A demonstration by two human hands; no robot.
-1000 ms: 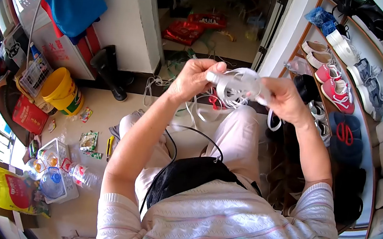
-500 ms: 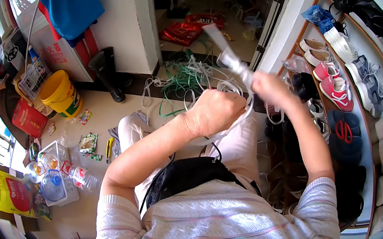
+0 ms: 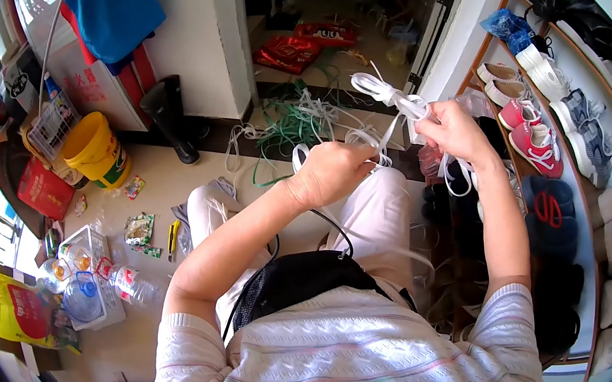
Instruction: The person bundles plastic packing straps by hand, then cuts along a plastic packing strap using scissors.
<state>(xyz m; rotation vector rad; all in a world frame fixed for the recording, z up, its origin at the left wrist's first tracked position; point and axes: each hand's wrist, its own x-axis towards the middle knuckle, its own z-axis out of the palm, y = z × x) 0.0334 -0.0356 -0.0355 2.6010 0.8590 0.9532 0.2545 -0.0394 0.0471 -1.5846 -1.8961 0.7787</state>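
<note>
My right hand (image 3: pixel 459 134) grips a looped bundle of white plastic strapping (image 3: pixel 381 90), wrapped round its middle, in front of the doorway. Lower and to the left, my left hand (image 3: pixel 333 173) is closed on a length of the same strap, which runs up to the bundle. A loose white end trails over my lap. On the floor beyond my knees lies a tangled heap of green strapping (image 3: pixel 292 121) mixed with white strands.
A shoe rack (image 3: pixel 596 268) full of shoes stands at my right. To the left are black boots (image 3: pixel 169 115), a yellow bucket (image 3: pixel 97 150), a yellow utility knife (image 3: pixel 173 239) and a white basket (image 3: pixel 108 312) with plastic bottles. Red bags (image 3: pixel 287 54) lie past the doorway.
The bundle, blurred before, now shows clearly as loops, and my right hand has shifted slightly right. A loose strap end has swung across my lap. My left hand has dropped a little to the left.
</note>
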